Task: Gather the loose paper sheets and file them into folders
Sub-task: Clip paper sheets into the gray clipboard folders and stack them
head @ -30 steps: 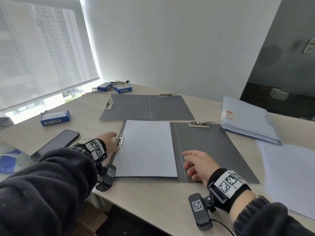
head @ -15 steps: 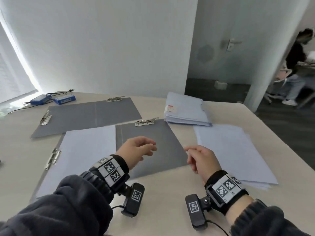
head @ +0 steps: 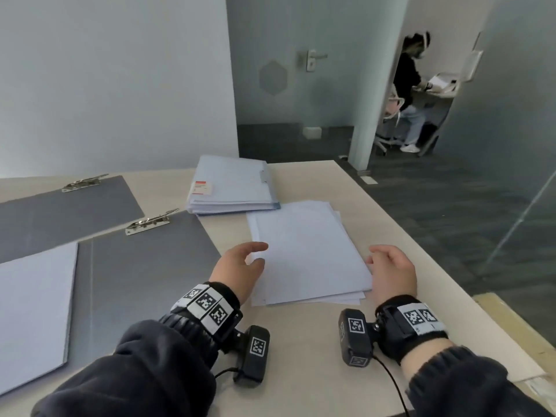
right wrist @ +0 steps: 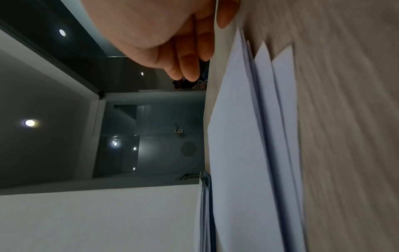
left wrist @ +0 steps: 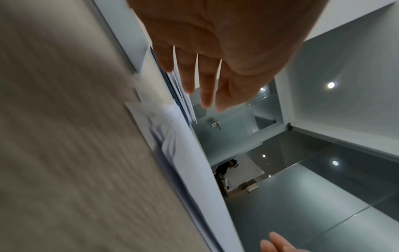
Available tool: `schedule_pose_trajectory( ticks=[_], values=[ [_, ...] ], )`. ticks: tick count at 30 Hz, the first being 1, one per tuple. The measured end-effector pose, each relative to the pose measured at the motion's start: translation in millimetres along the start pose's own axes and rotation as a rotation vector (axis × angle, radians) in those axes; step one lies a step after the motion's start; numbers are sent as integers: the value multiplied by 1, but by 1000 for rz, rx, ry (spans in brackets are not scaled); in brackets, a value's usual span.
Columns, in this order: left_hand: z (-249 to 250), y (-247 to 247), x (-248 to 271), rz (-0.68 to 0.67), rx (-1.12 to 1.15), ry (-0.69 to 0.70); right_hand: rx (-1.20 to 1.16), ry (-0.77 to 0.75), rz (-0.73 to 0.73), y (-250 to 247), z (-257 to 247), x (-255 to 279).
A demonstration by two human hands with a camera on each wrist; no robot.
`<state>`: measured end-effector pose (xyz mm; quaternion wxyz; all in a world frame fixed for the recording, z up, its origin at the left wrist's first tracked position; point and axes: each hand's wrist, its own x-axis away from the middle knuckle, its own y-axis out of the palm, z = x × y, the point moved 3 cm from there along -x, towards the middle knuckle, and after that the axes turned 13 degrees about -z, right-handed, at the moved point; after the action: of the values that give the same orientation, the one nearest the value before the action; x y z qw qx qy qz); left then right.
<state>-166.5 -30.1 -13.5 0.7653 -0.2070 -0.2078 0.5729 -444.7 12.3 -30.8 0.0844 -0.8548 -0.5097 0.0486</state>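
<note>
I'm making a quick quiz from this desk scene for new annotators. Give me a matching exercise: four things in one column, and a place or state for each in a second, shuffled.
Things:
1. loose paper sheets
2. near open folder
3. stack of closed folders
4. far open folder

Places or states:
A. closed, red label on top
B. between the two hands
C. white sheet on its left half
D. open, no paper seen on it

Pairs: 1-B, 2-C, 3-A, 4-D
</note>
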Motion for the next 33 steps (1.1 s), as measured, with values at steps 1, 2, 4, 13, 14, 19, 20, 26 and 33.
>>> schedule_pose_trajectory(
  ticks=[1, 2, 4, 13, 14, 19, 20, 26, 33],
  values=[
    [1, 4, -8, -21, -78, -18, 54, 13, -21, -3, 1, -6],
    [1, 9, -16, -56, -154, -51, 114, 35, -53, -6, 1, -11],
    [-1, 19, -29, -154, -310, -145, 239, 91, -141, -9, 2, -19],
    [7, 33, -29, -248, -572, -278, 360, 141, -293, -13, 5, -27],
    [7, 32, -29, -246, -565, -277, 347, 138, -294, -13, 6, -28],
    [4, 32, -29, -255, -564, -282, 178, 102, -226, -18, 11, -27],
    [3, 33, -29, -257, -559, -288, 138, 95, -211, -19, 12, -27],
    [0, 35, -30, -274, -573, -294, 60, 97, -184, -24, 14, -30],
    [-1, 36, -29, -249, -571, -293, 141, 140, -223, -26, 13, -38]
  ],
)
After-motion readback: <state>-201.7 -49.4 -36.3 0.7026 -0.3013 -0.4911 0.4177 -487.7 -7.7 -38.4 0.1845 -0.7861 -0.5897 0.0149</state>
